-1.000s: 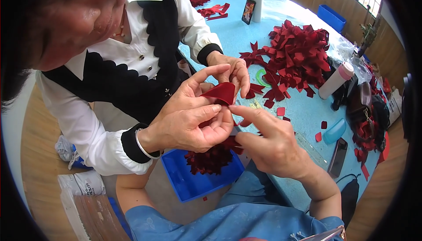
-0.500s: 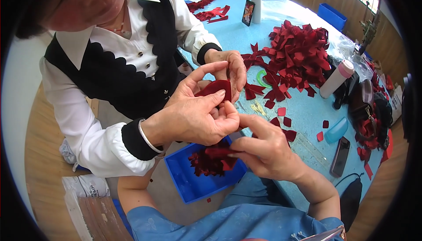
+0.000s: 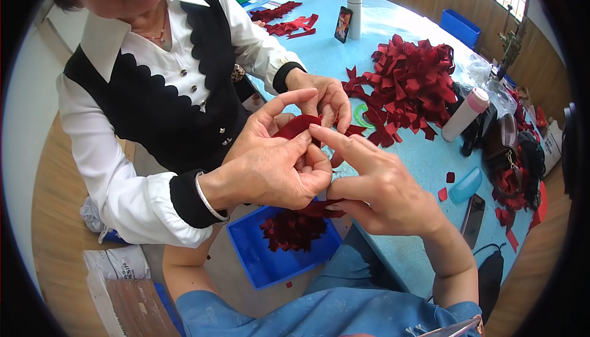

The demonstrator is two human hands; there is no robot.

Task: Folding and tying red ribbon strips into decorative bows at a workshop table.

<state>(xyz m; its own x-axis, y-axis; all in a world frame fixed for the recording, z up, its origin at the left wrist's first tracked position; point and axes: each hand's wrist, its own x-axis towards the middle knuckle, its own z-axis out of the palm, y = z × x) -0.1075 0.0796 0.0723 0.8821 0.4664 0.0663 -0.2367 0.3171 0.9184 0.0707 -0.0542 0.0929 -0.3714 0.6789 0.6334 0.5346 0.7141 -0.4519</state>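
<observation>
The right hand [image 3: 384, 180] is half curled, its index finger stretched toward a red cloth piece [image 3: 294, 128], while a dark red strip [image 3: 314, 208] appears to be pinched by the thumb and bent fingers. The cloth piece is seen as soft, folded and rounded along its upper edge; it is held up beside the bench [image 3: 399, 158], partly covered by the co-worker's hand [image 3: 264, 174]. The strip is hung above a blue bin [image 3: 246, 263]. The left hand is largely hidden, and its grip cannot be told.
</observation>
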